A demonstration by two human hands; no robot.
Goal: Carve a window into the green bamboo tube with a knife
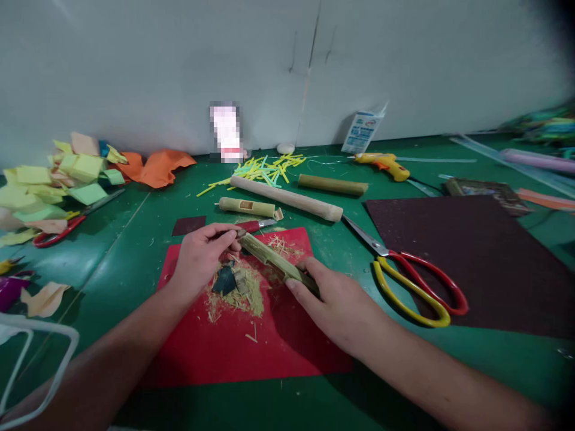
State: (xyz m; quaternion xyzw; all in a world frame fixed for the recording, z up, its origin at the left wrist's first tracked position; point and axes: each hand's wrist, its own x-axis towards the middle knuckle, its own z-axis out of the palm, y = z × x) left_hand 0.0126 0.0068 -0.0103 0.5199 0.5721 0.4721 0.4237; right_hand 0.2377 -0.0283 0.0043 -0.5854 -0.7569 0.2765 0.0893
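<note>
My right hand (332,299) is wrapped round the lower right end of a greenish bamboo tube (274,258), which slants above a red sheet (291,359). At the tube's upper left end, my left hand (204,254) pinches a small brownish scrap (241,234) that looks like sandpaper. Its fingertips partly hide the scrap. Bamboo dust and shavings (251,296) lie below on the red sheet, with dark scraps (224,279) among them. Just behind my left fingers is a red-handled knife (251,226). Beyond it lies a bamboo piece with a square notch (247,206).
Large scissors (413,281) with red and yellow handles lie partly over a dark brown sheet (485,263). Farther back are a pale wooden rod (287,197), another bamboo tube (332,184), yellow strips (256,170) and a yellow glue gun (381,163). Folded paper (76,167) piles up left.
</note>
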